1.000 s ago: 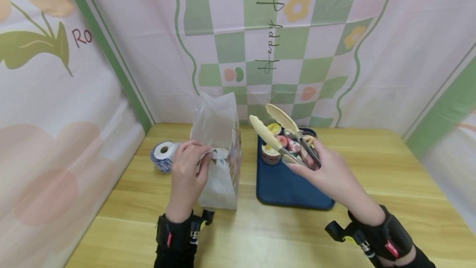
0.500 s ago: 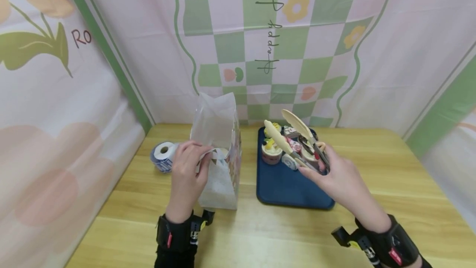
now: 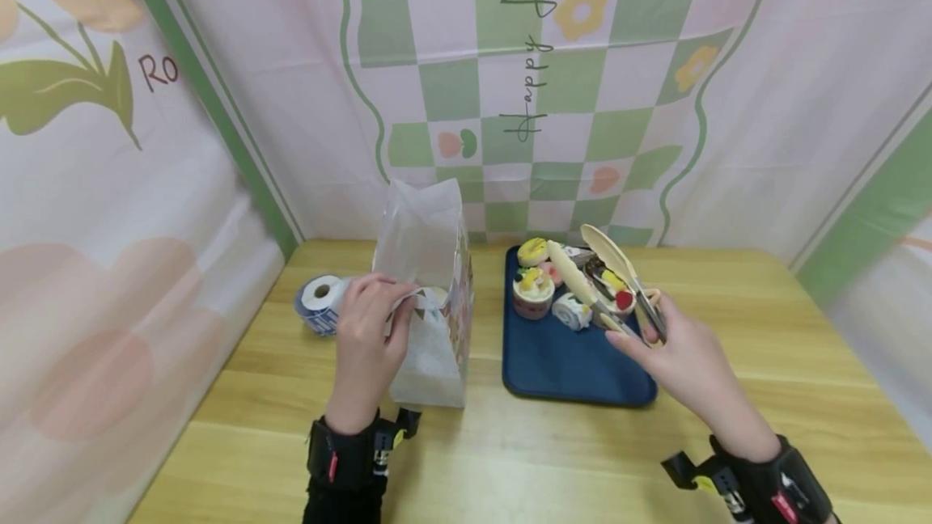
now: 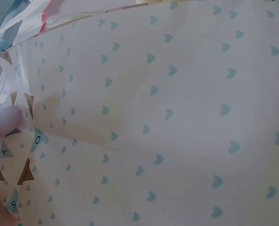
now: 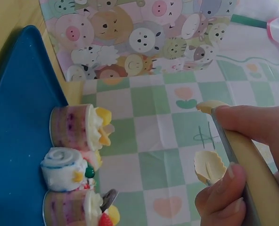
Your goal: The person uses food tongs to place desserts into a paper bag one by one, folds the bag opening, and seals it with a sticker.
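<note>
In the head view my left hand (image 3: 370,338) pinches the near top edge of an upright paper bag (image 3: 429,366). The left wrist view shows the bag's pale wall (image 4: 153,117) with blue hearts. My right hand (image 3: 684,346) grips a pair of tongs (image 3: 578,277) with cream tips and metal arms. Those tips stand apart above the small cakes, with nothing between them. On the blue tray (image 3: 564,370) are a cup cake (image 3: 533,302), a white roll cake (image 3: 572,312) and several other sweets, partly hidden behind the tongs. The right wrist view shows the cakes beside the tongs.
A roll of white paper (image 3: 320,293) in a blue-and-white holder stands left of the bag, partly behind my left hand. Patterned cloth (image 3: 568,103) hangs behind the wooden table (image 3: 502,467). The bag's outer side (image 5: 130,37) carries cartoon animals.
My right hand and the tongs have shifted right and slightly toward me over the tray, uncovering the cup cake and roll cake. My left hand stays on the bag.
</note>
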Available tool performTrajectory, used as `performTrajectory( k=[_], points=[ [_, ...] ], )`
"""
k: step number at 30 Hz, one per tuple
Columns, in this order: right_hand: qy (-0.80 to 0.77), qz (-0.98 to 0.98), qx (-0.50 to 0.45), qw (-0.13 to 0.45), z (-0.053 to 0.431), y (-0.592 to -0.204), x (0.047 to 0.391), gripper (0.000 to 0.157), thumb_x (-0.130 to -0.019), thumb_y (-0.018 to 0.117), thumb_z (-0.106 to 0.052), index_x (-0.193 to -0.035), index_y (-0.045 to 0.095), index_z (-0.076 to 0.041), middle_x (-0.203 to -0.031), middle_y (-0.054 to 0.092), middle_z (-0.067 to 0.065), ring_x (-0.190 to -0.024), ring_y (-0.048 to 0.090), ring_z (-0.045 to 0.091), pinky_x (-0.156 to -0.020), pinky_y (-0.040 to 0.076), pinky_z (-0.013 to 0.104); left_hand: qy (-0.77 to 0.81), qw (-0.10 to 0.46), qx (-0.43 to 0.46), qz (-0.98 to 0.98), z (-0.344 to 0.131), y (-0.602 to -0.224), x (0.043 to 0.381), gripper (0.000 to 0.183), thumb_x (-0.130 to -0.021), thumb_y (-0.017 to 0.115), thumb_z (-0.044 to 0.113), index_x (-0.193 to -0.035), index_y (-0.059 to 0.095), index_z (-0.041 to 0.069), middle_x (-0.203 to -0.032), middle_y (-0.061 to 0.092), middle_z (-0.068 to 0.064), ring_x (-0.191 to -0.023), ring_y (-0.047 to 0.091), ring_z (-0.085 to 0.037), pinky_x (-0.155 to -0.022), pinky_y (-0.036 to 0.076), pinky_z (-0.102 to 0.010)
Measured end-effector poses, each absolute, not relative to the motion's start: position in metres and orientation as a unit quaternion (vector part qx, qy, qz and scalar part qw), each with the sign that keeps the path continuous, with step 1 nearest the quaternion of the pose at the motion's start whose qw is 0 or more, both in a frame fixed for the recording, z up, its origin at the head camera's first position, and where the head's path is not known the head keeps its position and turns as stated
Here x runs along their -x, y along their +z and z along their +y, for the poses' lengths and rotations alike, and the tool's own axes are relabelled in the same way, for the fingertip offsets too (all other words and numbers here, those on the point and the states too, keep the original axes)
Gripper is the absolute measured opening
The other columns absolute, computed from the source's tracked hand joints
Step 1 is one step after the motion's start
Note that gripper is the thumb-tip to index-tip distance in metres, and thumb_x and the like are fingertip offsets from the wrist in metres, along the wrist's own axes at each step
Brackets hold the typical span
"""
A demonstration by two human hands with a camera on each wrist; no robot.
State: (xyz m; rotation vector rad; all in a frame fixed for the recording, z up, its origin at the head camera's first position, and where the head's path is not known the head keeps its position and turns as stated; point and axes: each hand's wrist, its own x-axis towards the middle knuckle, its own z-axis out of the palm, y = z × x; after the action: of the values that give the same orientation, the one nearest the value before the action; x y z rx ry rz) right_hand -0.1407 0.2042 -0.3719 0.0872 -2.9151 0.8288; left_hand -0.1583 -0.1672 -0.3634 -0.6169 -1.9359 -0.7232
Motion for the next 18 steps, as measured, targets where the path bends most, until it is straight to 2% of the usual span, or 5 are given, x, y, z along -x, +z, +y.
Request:
performTrajectory(
  k=[9,18],
  points=[
    [0.274,-0.959,-0.016,0.073,0.214,-0.388,0.141,0.051,-0.086,0.069,-0.054,-0.094,0.044,-0.01,-0.073,0.047,0.004,-0.055,0.04,0.016,-0.049,0.029,0.027,-0.294,0.472,0.251,-0.792,-0.168,-0.365,0.159,0.011,-0.086,0.07,0.003,-0.097,0.07,0.004,-0.088,0.07,-0.009,-0.097,0.061,-0.029,-0.094,0.046,-0.042],
    [0.274,-0.96,0.005,0.064,0.225,-0.404,0.144,0.056,-0.086,0.065,-0.059,-0.094,0.044,-0.008,-0.072,0.047,0.005,-0.054,0.04,0.016,-0.047,0.029,0.027,-0.294,0.476,0.253,-0.79,-0.168,-0.365,0.16,0.01,-0.086,0.07,0.003,-0.097,0.07,0.003,-0.088,0.07,-0.01,-0.097,0.062,-0.029,-0.093,0.046,-0.042]
  ],
)
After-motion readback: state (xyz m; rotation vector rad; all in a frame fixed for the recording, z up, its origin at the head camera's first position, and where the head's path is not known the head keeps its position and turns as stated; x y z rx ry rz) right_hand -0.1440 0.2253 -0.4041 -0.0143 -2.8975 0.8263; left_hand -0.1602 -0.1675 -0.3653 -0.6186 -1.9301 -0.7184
